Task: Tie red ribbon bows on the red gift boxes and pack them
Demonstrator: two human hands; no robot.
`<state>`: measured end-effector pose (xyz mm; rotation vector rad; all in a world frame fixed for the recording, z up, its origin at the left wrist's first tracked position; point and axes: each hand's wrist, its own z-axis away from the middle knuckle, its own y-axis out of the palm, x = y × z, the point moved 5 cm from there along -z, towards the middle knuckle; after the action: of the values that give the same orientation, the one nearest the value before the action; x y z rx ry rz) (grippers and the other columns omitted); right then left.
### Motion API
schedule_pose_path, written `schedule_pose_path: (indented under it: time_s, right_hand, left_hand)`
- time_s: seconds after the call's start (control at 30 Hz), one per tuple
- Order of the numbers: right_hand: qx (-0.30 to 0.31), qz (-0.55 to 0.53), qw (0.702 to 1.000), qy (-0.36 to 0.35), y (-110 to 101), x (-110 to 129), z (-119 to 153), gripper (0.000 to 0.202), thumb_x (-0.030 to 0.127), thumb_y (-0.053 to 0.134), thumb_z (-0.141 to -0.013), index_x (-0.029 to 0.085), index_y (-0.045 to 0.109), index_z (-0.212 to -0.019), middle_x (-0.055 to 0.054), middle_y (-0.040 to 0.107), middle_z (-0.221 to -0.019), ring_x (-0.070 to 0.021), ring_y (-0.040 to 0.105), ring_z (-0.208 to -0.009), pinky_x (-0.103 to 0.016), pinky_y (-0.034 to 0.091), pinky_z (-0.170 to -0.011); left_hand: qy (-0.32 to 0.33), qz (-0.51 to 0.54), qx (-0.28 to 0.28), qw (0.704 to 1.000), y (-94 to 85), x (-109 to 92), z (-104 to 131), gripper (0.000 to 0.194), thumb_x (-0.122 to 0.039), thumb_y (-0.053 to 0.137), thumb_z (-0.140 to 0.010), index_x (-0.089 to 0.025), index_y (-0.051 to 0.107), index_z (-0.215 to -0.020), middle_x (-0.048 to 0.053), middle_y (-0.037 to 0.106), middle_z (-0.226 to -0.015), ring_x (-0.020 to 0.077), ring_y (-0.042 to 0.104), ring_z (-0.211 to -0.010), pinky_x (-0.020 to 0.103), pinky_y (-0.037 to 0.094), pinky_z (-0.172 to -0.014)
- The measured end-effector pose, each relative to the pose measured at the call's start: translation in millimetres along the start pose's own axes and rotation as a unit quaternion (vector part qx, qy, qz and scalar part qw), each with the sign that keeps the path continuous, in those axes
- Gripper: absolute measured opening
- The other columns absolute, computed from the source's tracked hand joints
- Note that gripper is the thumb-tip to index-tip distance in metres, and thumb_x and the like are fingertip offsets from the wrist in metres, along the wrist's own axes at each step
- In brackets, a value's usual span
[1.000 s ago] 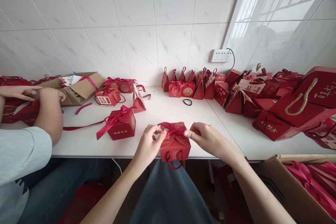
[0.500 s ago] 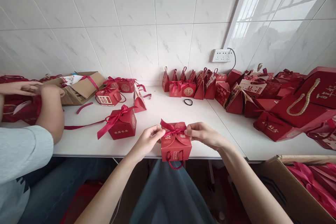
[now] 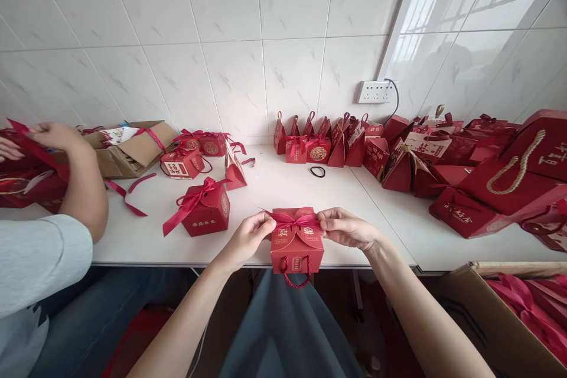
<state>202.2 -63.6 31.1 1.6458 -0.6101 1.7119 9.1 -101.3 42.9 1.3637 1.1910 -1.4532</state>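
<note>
A small red gift box with gold characters sits at the table's front edge, its twisted cord handle hanging down the near side. Across its top runs a red ribbon, knotted in the middle. My left hand pinches the ribbon at the left side of the box between thumb and forefinger. On the right side, my right hand pinches the ribbon in the same way. Left of my hands stands another red box with a ribbon bow.
A co-worker's hand handles red ribbon at the far left, beside an open cardboard box. Red boxes line the wall, and more are piled at right. A carton of ribboned boxes stands low right. A black hair tie lies mid-table.
My hands have drawn slightly apart, and the ribbon across the box top looks tighter and straighter. At left, the co-worker has raised red ribbon, and the long strip on the table has shifted.
</note>
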Motion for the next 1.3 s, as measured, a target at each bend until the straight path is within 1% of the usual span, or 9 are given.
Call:
schedule_pose_path:
  time_s: [0.1, 0.17, 0.27, 0.47, 0.57, 0.73, 1.0, 1.2, 1.3]
  right_hand:
    - [-0.010, 0.031, 0.999, -0.007, -11, 4, 3, 0.044, 0.052, 0.079, -0.056, 0.017, 0.052, -0.060, 0.004, 0.046, -0.059, -0.0103, 0.042, -0.058, -0.027, 0.037, -0.062]
    - [-0.079, 0.101, 0.991, -0.032, -19, 17, 4, 0.043, 0.056, 0.074, -0.063, 0.017, 0.057, -0.068, 0.003, 0.050, -0.063, -0.0112, 0.043, -0.060, -0.027, 0.037, -0.062]
    - [-0.191, 0.282, 0.937, -0.084, -13, 47, 2, 0.041, 0.058, 0.057, -0.079, 0.017, 0.063, -0.078, -0.004, 0.060, -0.079, -0.0159, 0.052, -0.072, -0.029, 0.041, -0.068]
    - [-0.071, 0.445, 0.890, -0.076, 42, 68, -28, 0.013, 0.029, 0.064, -0.076, 0.019, 0.070, -0.072, -0.006, 0.066, -0.085, -0.0176, 0.059, -0.072, -0.027, 0.044, -0.062]
    - [-0.052, 0.426, 0.903, -0.019, 45, 61, -37, 0.014, 0.026, 0.060, -0.076, 0.018, 0.067, -0.067, -0.002, 0.065, -0.069, -0.0132, 0.053, -0.058, -0.024, 0.039, -0.051]
    - [-0.105, 0.358, 0.928, 0.012, 36, 51, -39, 0.009, 0.021, 0.060, -0.072, 0.018, 0.061, -0.064, 0.000, 0.064, -0.067, -0.0118, 0.053, -0.058, -0.023, 0.039, -0.052]
    - [-0.169, 0.303, 0.938, 0.029, 29, 35, -40, 0.013, 0.025, 0.055, -0.078, 0.017, 0.055, -0.067, 0.001, 0.057, -0.062, -0.0102, 0.048, -0.055, -0.022, 0.035, -0.050]
    - [-0.214, 0.270, 0.938, 0.042, -10, 27, -17, 0.033, 0.049, 0.050, -0.086, 0.017, 0.057, -0.089, -0.008, 0.064, -0.092, -0.0175, 0.059, -0.082, -0.028, 0.045, -0.068]
    - [-0.138, 0.226, 0.959, 0.095, -23, 10, -1, 0.057, 0.069, 0.046, -0.081, 0.015, 0.064, -0.084, -0.012, 0.065, -0.095, -0.0214, 0.060, -0.086, -0.033, 0.046, -0.074]
  left_hand:
    - [0.027, -0.069, -0.039, 0.997, -3.9, -2, 2, 0.028, -0.044, 0.051, -0.083, -0.018, 0.050, -0.071, -0.002, 0.047, -0.069, 0.0126, 0.046, -0.066, 0.025, 0.041, -0.065]
    - [0.030, -0.120, -0.064, 0.990, -4.0, -6, 4, 0.028, -0.043, 0.051, -0.083, -0.019, 0.050, -0.070, -0.002, 0.048, -0.070, 0.0128, 0.046, -0.066, 0.025, 0.040, -0.064]
    - [0.024, -0.169, -0.092, 0.981, 0.3, -15, 7, 0.026, -0.043, 0.053, -0.081, -0.020, 0.050, -0.071, -0.001, 0.052, -0.075, 0.0139, 0.050, -0.067, 0.025, 0.041, -0.063]
    - [0.043, -0.226, -0.142, 0.963, 7.8, -19, 8, 0.028, -0.044, 0.053, -0.082, -0.021, 0.046, -0.068, 0.001, 0.052, -0.078, 0.0152, 0.052, -0.068, 0.028, 0.042, -0.064]
    - [0.057, -0.238, -0.152, 0.958, 7.2, -18, 8, 0.023, -0.038, 0.055, -0.080, -0.021, 0.047, -0.069, 0.001, 0.053, -0.080, 0.0164, 0.054, -0.071, 0.030, 0.044, -0.069]
    - [0.105, -0.277, -0.129, 0.946, 9.1, -25, 7, 0.007, -0.028, 0.056, -0.079, -0.022, 0.057, -0.076, 0.002, 0.056, -0.084, 0.0208, 0.055, -0.088, 0.034, 0.044, -0.083]
    - [0.121, -0.303, -0.078, 0.942, 11.9, -23, 4, 0.024, -0.029, 0.048, -0.085, -0.024, 0.064, -0.103, 0.005, 0.057, -0.115, 0.0231, 0.046, -0.120, 0.039, 0.038, -0.104]
    - [0.060, -0.271, -0.022, 0.960, 14.4, -18, 3, 0.038, -0.030, 0.040, -0.090, -0.026, 0.056, -0.124, 0.005, 0.044, -0.138, 0.0235, 0.039, -0.131, 0.036, 0.042, -0.102]
    - [0.054, -0.267, -0.009, 0.962, 13.5, -15, 1, 0.040, -0.032, 0.039, -0.090, -0.027, 0.054, -0.127, 0.004, 0.042, -0.141, 0.0238, 0.038, -0.133, 0.036, 0.041, -0.103]
